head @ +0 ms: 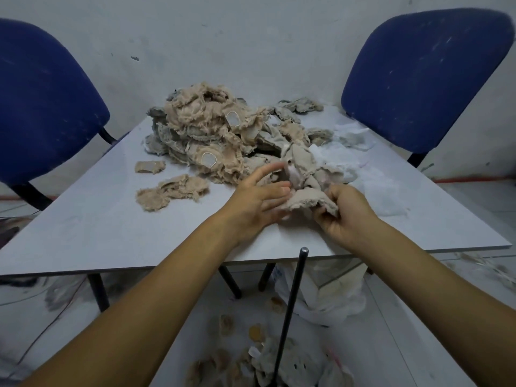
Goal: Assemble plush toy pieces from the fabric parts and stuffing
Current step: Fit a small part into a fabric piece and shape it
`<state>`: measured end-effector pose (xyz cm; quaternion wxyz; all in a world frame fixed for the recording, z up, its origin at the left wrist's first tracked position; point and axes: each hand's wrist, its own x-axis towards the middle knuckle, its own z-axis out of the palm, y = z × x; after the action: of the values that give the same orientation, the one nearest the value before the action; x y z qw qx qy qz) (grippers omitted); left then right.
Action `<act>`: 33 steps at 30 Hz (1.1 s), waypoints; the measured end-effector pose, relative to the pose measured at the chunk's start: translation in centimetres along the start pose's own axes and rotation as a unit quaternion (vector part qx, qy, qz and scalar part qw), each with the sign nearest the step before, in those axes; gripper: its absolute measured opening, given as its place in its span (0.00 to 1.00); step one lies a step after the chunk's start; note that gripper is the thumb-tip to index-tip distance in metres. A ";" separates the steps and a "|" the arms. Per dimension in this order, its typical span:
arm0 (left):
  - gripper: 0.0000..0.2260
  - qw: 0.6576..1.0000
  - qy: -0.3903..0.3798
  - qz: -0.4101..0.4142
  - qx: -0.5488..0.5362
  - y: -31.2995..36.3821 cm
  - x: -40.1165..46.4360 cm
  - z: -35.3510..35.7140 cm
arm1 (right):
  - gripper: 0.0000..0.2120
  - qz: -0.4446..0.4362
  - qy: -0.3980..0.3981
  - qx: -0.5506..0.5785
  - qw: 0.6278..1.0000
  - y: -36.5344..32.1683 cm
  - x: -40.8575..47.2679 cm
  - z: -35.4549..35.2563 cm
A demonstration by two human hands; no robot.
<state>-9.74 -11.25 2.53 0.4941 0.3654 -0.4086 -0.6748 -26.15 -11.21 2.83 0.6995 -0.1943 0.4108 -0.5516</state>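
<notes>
A small beige fabric piece w/ frayed edges (307,201) sits between both hands, just above the near-right part of the pale grey tabletop (111,233). The right hand (344,216) has its grip clamped on the piece's right edge, fingers curled round the cloth. The left hand (257,202) has its grip apart: fingers straight & spread, fingertips touching the piece's left side. A bit of white stuffing (293,174) shows at the piece's top, just beyond the left fingertips.

Behind the hands, approx. mid-tabletop, lies a big heap of beige and grey fabric parts (212,129); some parts carry pale oval patches. Two loose beige scraps lie apart from the heap to its left: a small one (149,166) & a larger fuzzy one (170,191) nearer the front. White fluffy stuffing (363,169) spreads over the tabletop's right side, beside the heap.

Two blue padded chairs stand at the far corners, one left (47,101), one right (424,76), against a whitish wall. A thin dark rod (290,311) stands upright in front of the tabletop's near edge. Below, on the floor, lie more beige fabric bits (279,364) & a white plastic bag (321,294) under the tabletop.
</notes>
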 end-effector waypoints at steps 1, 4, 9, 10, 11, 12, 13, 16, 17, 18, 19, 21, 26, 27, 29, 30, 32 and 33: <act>0.22 1.000 0.002 0.012 0.014 -0.1 0.1 0.1 | 0.23 -0.001 0.007 -0.015 1.000 -0.1 0.0 0.0; 0.21 0.987 -0.006 0.056 0.153 -0.8 0.0 0.6 | 0.21 0.041 -0.050 -0.067 0.996 -0.7 -0.5 -0.4; 0.18 0.964 0.010 0.085 0.254 -1.9 -0.4 1.4 | 0.04 -0.039 -0.060 -0.197 0.978 -1.2 -0.6 -0.8; 0.18 0.965 0.047 0.088 0.242 -2.0 -0.2 1.5 | 0.03 -0.055 -0.040 -0.190 0.979 -1.0 -0.5 -0.9; 0.17 0.968 0.082 0.084 0.222 -1.8 0.0 1.5 | 0.04 -0.049 -0.032 -0.173 0.983 -0.9 -0.4 -1.0; 0.14 0.974 0.105 0.070 0.188 -1.6 0.4 1.4 | 0.05 -0.031 -0.042 -0.142 0.988 -0.9 -0.3 -1.2; 0.11 0.981 0.115 0.048 0.147 -1.2 0.6 1.4 | 0.06 -0.012 -0.060 -0.111 0.992 -0.8 -0.3 -1.3; 0.11 0.995 0.085 -0.022 0.037 -0.3 0.7 1.1 | 0.13 0.009 -0.102 -0.070 0.992 -0.8 0.2 -1.8; 0.14 0.997 0.072 -0.026 0.016 -0.1 0.7 1.0 | 0.14 -0.003 -0.095 -0.082 0.992 -0.8 0.3 -1.9; 0.17 0.998 0.062 -0.019 0.002 -0.1 0.7 0.9 | 0.13 -0.027 -0.075 -0.102 0.992 -0.8 0.3 -1.9; 0.18 0.998 0.060 -0.001 0.019 -0.2 0.7 0.9 | 0.10 -0.064 -0.042 -0.127 0.989 -0.7 0.3 -1.8; 0.18 0.987 0.081 0.034 0.136 -0.4 0.8 1.1 | 0.06 -0.182 0.026 -0.192 0.964 -0.6 0.3 -1.8; 0.21 0.997 0.033 0.006 -0.074 0.3 -0.1 1.4 | 0.15 -0.441 -0.083 -0.553 0.702 -0.7 -0.4 -2.1; 0.27 0.992 0.009 0.010 -0.125 0.5 -0.2 1.2 | 0.18 -0.422 -0.136 -0.607 0.659 -0.5 -0.4 -2.2; 0.28 0.993 0.000 0.032 -0.112 0.6 -0.1 0.9 | 0.23 -0.375 -0.223 -0.659 0.612 0.5 -0.6 -2.4; 0.25 0.996 0.033 0.048 -0.065 0.5 0.0 0.7 | 0.24 -0.361 -0.245 -0.649 0.623 0.9 -0.7 -2.3; 0.19 0.989 0.119 0.079 0.038 0.3 0.1 0.3 | 0.21 -0.387 -0.233 -0.613 0.649 0.7 -0.7 -2.1; 0.16 0.983 0.138 0.094 0.079 0.2 0.2 0.1 | 0.20 -0.416 -0.209 -0.608 0.643 0.4 -0.5 -2.1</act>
<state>-9.82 -11.46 2.73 0.5764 0.4527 -0.4213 -0.5341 -27.59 -10.20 1.52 0.1883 -0.8363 0.3722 -0.3557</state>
